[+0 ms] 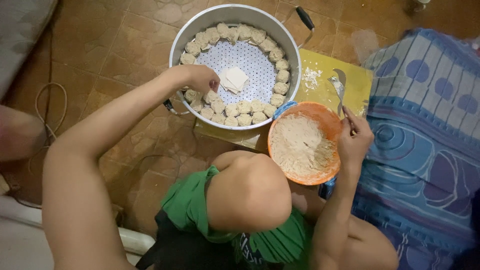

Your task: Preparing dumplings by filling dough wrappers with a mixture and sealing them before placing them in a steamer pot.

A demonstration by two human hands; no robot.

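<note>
The left hand (199, 78) reaches over the near rim of a big round metal steamer pot (176, 47) that stands on the brown tiled floor (125, 40). Its fingers curl downward just beside a small stack of square white wrappers (234, 79) lying on the perforated white tray (250, 60) inside the pot; from this angle I cannot tell whether the fingertips are pinching a wrapper or only touching the tray. Shaped dumplings (240, 107) line the tray in a ring along the pot's wall, leaving the middle bare apart from the wrappers.

The right hand (356, 140) is closed around the handle of a metal fork (340, 89), whose tines point away from the person, over a yellow cutting board (325, 75). The hand rests against the right edge of an orange bowl (327, 117) filled with pale minced filling (300, 147). The bowl sits near the person's raised knee (247, 187), touching the pot's rim. A few white crumbs (312, 76) lie on the board. A blue patterned cloth (425, 125) covers the floor to the right.
</note>
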